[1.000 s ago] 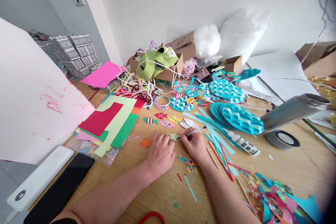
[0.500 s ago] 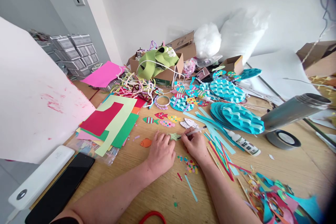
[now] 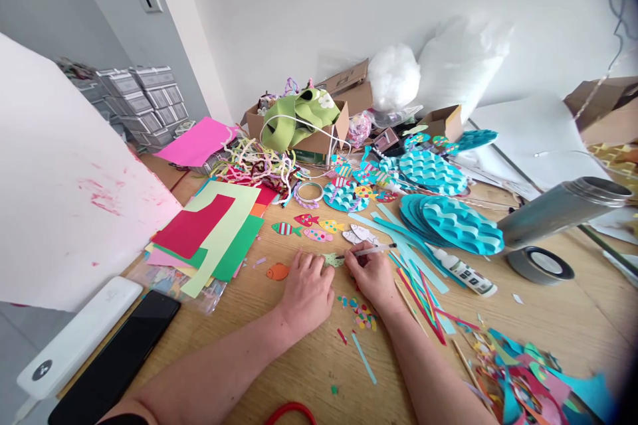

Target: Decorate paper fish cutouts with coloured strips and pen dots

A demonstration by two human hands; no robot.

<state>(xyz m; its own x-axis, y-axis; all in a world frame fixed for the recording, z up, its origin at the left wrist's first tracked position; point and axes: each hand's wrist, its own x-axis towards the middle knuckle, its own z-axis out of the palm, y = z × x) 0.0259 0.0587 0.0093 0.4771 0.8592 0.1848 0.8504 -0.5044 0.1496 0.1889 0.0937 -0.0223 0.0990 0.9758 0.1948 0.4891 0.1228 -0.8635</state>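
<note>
My left hand (image 3: 305, 287) lies on the wooden table (image 3: 548, 325), its fingertips pressing the edge of a small green paper fish (image 3: 331, 259). My right hand (image 3: 371, 275) is closed round a thin white pen (image 3: 371, 251) whose tip touches that fish. An orange paper fish (image 3: 276, 271) lies just left of my left hand. Small coloured paper dots (image 3: 359, 313) are scattered below my right hand. Several finished paper fish (image 3: 309, 227) lie in a row a little farther away.
Stacked coloured paper sheets (image 3: 209, 232) lie at left, a black phone (image 3: 117, 362) and a white device (image 3: 74, 339) near the front left. Blue wavy paper discs (image 3: 458, 222), a glue bottle (image 3: 463, 271), a tape roll (image 3: 541, 264), a metal flask (image 3: 558, 209) and paper strips (image 3: 423, 292) fill the right.
The pen has shifted slightly in my right hand over the green fish. Both hands stay in place; the view has barely moved.
</note>
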